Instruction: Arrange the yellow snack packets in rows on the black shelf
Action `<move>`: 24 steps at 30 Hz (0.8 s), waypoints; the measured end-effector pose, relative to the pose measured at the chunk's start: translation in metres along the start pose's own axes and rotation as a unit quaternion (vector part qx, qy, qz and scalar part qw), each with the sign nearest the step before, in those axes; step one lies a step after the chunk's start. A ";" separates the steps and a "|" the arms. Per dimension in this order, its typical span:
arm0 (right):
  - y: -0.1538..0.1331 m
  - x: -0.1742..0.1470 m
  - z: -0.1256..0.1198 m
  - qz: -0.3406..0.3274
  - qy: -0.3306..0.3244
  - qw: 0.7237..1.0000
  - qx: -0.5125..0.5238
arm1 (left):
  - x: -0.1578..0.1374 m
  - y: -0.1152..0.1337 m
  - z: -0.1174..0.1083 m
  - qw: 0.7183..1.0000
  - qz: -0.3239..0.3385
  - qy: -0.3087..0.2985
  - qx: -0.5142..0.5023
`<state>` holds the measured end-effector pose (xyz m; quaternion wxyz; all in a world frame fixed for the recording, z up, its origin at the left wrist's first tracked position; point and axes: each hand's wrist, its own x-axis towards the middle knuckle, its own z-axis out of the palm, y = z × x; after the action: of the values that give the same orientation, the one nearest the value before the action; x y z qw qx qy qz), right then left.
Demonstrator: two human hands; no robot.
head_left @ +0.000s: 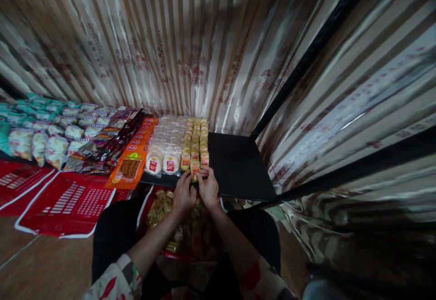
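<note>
My left hand (184,194) and my right hand (208,188) meet at the front edge of a black shelf (238,163). Between their fingertips is a small yellow snack packet (195,167) with a red and white label, both hands closed on it. It is at the front of rows of similar yellow packets (195,139). Just left of these stand clear-wrapped round white crackers (170,163) in two columns. Below my hands, between my knees, a red basket (140,218) holds many loose yellow packets (163,204), partly hidden by my forearms.
Left along the shelf lie an orange snack bag (131,159), dark red packets (102,147), white packets (56,150) and green ones (20,117). Red baskets (68,202) with white rims are on the floor at left. A striped curtain (190,41) hangs behind; black posts (306,54) slant at right.
</note>
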<state>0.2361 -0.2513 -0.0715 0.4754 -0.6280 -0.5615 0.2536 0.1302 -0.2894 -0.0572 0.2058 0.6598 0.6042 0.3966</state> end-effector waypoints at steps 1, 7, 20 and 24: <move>0.001 0.000 0.003 -0.004 0.007 1.000 -0.008 | 0.001 -0.002 0.001 1.000 0.003 -0.005 0.011; 0.004 0.000 0.011 -0.048 0.029 0.997 -0.055 | 0.008 -0.005 0.004 0.999 0.003 -0.024 0.040; 0.009 0.000 0.013 -0.090 0.020 0.995 -0.028 | 0.019 -0.007 0.014 1.000 -0.012 -0.009 0.007; 0.011 0.000 0.013 -0.107 0.028 0.993 -0.038 | 0.021 -0.007 0.017 1.000 -0.017 -0.004 0.011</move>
<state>0.2297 -0.2461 -0.0863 0.4910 -0.5891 -0.6210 0.1621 0.1379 -0.2640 -0.0663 0.2077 0.6531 0.6189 0.3837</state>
